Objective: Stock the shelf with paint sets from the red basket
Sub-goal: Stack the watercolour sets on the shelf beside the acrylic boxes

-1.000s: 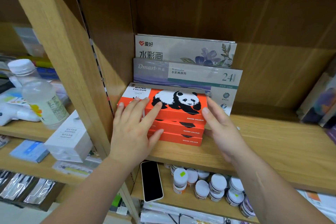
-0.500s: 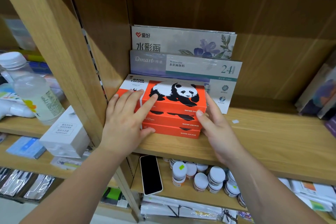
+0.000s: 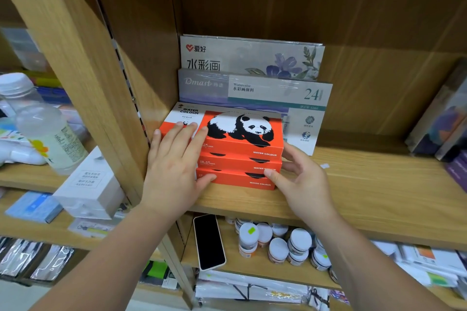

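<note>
3 orange paint sets with a panda print lie stacked flat at the left end of the wooden shelf, near its front edge and just beside the upright side panel. The top box sits a little further back than the 2 under it, so the front faces step.

The left hand lies over the stack's front left corner. Its fingers are straight and spread flat on the lid of the top box, and the thumb presses the front face of the lowest box. The right hand cups the front right corner. Its thumb touches the front of the lower boxes and its fingers curl round the right side of the stack.

Behind the stack, 2 larger sets stand upright at the back of the shelf. A grey box marked 24 touches the rear of the stack, and a flower-printed box stands behind and above it.

On the shelf below lie a dark phone, face up near the left end, and a cluster of white-capped jars to its right. In the bay left of the panel, a clear bottle and a white carton show, both blurred.
</note>
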### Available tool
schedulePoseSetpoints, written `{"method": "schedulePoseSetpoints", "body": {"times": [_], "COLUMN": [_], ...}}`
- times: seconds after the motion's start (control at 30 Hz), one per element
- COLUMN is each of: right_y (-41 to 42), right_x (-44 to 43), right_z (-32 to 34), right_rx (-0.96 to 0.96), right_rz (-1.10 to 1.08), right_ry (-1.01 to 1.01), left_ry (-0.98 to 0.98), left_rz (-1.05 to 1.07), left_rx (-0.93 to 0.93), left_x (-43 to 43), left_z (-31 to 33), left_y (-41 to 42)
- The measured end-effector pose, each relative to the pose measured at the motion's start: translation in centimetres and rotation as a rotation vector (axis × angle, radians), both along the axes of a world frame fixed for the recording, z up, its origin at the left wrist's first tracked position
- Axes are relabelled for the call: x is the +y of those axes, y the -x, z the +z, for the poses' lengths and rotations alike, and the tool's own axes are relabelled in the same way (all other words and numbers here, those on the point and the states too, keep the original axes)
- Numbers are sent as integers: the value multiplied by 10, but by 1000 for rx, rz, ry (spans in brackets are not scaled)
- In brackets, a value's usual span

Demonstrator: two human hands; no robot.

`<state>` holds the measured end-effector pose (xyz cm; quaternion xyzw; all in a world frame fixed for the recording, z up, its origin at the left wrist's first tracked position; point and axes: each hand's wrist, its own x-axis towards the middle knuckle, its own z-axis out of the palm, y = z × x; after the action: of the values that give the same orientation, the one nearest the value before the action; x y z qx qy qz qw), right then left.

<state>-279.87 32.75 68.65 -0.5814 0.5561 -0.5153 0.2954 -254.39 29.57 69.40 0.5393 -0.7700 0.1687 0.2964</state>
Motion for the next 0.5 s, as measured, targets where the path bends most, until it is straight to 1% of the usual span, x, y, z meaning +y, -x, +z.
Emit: {"method": "schedulePoseSetpoints", "body": {"times": [0.1, 0.27, 0.37, 0.47, 0.5], "right_y": [1, -2, -2, -1, -1], "right_x": [-1, 0, 3, 2, 1], "right_z": [2, 7, 8, 10, 10], "right_rx": [15, 21, 6, 36, 50], "right_rz": [-8, 58, 54, 51, 55], "right_ry": [-24, -73, -53, -27, -18], "left_ry": [27, 69, 99, 216, 215], "left_rz": [-7, -38, -29, -63, -70], "left_rx": [-26, -50, 10, 107, 128], "left_x": [-1, -5, -1, 13, 18], "left_z": [1, 3, -2, -14, -20], "left_y": [-1, -5, -6, -9, -10]}}
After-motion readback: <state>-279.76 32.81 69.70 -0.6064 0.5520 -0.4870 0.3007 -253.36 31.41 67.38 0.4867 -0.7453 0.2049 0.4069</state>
